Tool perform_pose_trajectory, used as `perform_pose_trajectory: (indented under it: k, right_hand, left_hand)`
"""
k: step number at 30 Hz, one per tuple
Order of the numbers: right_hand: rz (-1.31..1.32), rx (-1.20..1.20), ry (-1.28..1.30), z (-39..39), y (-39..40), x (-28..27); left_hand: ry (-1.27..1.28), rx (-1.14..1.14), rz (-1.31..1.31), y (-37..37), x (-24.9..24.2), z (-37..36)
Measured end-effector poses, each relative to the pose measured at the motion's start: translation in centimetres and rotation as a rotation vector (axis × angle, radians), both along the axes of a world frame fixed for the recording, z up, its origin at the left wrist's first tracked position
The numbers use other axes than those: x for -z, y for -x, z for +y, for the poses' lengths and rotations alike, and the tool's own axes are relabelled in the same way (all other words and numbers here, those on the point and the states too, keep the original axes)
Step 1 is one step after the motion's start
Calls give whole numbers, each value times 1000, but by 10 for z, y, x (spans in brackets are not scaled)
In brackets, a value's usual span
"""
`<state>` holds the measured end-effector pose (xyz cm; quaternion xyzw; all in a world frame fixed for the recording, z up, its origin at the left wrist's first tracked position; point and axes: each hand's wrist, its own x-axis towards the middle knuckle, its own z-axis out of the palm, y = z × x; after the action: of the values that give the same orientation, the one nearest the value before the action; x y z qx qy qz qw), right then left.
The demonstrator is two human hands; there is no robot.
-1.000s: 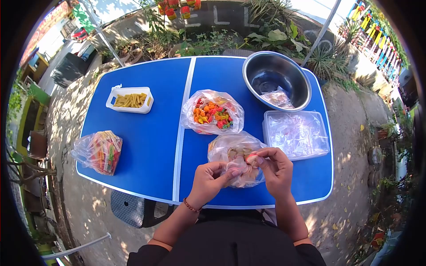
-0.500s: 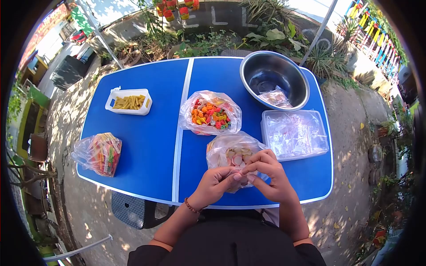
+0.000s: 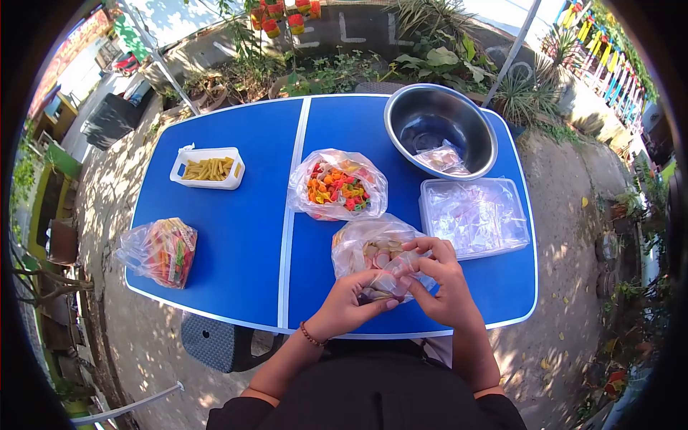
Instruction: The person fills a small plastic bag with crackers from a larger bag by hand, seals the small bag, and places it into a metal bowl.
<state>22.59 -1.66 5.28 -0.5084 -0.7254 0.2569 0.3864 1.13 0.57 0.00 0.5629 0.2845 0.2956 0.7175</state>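
Observation:
A clear bag of round, pale and pink-rimmed pieces [image 3: 373, 247] lies near the table's front edge, right of the seam. Over its near side, my left hand [image 3: 351, 304] is closed on a small clear packet [image 3: 398, 271], thumb stretched along the bag. My right hand [image 3: 441, 283] pinches the same packet from the right, fingers bent over it. What the packet holds is too small to tell. Just behind, an open clear bag holds orange, red, yellow and green pieces [image 3: 340, 188].
A clear plastic box [image 3: 424, 208] of clear packets stands at the right, below a steel bowl [image 3: 489, 154] with packets inside. On the left are a white basket [image 3: 208, 183] of yellowish sticks and a bag of colourful packets [image 3: 168, 254]. A stool [image 3: 208, 344] stands below.
My hands have moved slightly apart, and the small clear packet between them now shows more. The view has shifted slightly.

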Motion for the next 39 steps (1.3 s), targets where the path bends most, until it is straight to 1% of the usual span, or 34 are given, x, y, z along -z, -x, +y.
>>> perform_pose_trajectory:
  k: [2,5,8,11,13,14,16,17,19,23,26,28,29,31,34,37,39]
  right_hand:
    - [-35,-46,5,0,-3,-1]
    - [60,-115,41,1,-7,6]
    - [222,-53,-3,1,-4,12]
    - [154,40,-77,2,3,7]
    - [116,-6,74,-1,0,3]
    - [97,-30,149,-3,-2,1]
    - [74,-86,124,-4,-4,0]
    - [63,-115,112,-5,-4,0]
    - [58,-99,111,-5,-3,-6]
    - [83,-47,104,-5,-8,-13]
    - [102,-30,25,-5,-9,-6]
    - [188,47,37,-6,-1,-9]
    - [231,86,43,-6,1,-10]
    - [176,52,1,-4,-3,-8]
    - [110,22,-44,-3,-8,-2]
    - [11,24,-101,-2,-6,-2]
    - [-48,16,-129,-2,-4,-3]
  left_hand:
    - [-32,18,-3,-1,1,0]
    - [-45,-2,-13,-4,0,-1]
    - [10,-35,-17,-6,3,-2]
    - [85,-37,-63,-6,-1,-1]
    - [155,-28,-133,-6,-1,-3]
    - [61,-41,-58,-5,-1,-2]
    - [-127,-67,90,-3,1,0]
    - [-259,-133,102,-5,1,1]
    - [-526,-265,122,-11,1,3]
    - [-457,-311,108,-7,-2,1]
    - [-425,-381,80,-10,-4,-1]
    - [-361,-415,55,-13,-6,-5]
    - [-370,-417,61,-12,-6,-5]
    - [-389,-420,72,-8,-5,-5]
    - [-729,-525,157,-10,-1,2]
    - [-1047,-559,367,-6,-6,4]
    - [-1037,-560,376,-6,-6,2]
